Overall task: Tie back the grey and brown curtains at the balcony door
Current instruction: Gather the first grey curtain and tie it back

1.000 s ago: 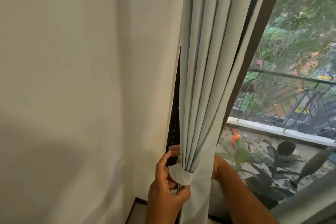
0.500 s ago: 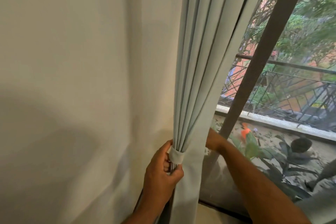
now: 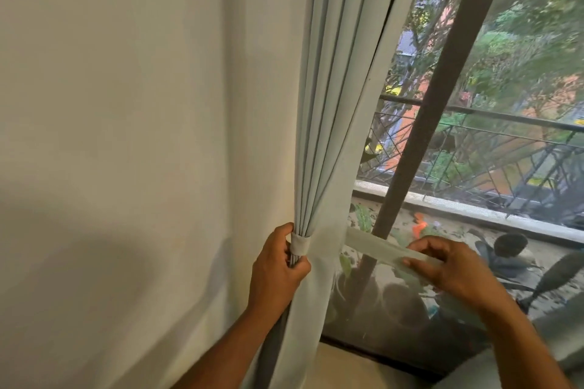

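A smooth cream wall [image 3: 126, 136] fills the left. Beside it the grey curtain [image 3: 335, 104], matte cloth in long soft pleats, hangs near-vertical and narrows downward to a gathered waist. There the left hand [image 3: 278, 268] curls its fingers round the bunch and one end of the tie-back band [image 3: 379, 246], a flat pale fabric strip. The band runs rightward, slightly downward, to the right hand [image 3: 448, 268], which pinches its free end. Behind stands a dark slanted door frame [image 3: 442, 104].
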